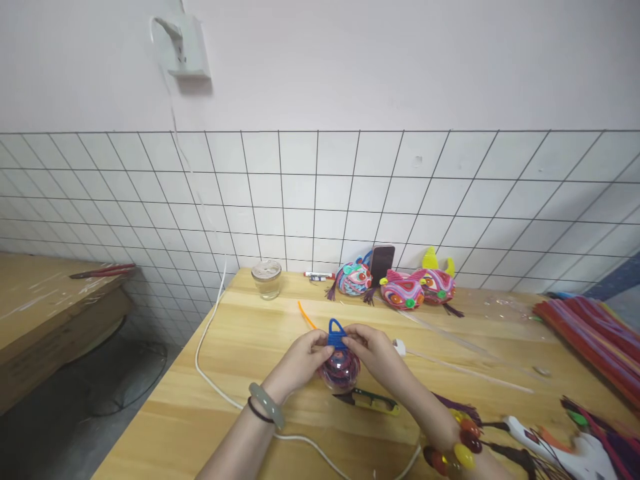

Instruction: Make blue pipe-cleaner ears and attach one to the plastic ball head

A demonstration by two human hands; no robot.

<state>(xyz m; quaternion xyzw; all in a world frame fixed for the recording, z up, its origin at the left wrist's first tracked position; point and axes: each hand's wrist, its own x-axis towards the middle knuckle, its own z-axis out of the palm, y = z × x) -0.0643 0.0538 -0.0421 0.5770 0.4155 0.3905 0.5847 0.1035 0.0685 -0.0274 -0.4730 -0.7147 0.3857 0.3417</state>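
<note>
Both hands hold a small round craft ball (340,369) wound in pink, purple and blue, just above the wooden table (240,373). A blue pipe-cleaner loop (336,331) sticks up from its top. My left hand (300,363) grips the ball's left side and pinches the loop's base. My right hand (376,357) grips the right side, its fingertips on the loop too. A green bangle is on my left wrist; a beaded bracelet (457,448) is on my right wrist.
Small snips (367,400) lie under my right forearm. A white glue gun (560,445) and a white cable (220,390) are near. Three finished colourful craft figures (400,287), a phone (383,263), a glass jar (267,278) and pipe cleaners (590,330) sit farther back.
</note>
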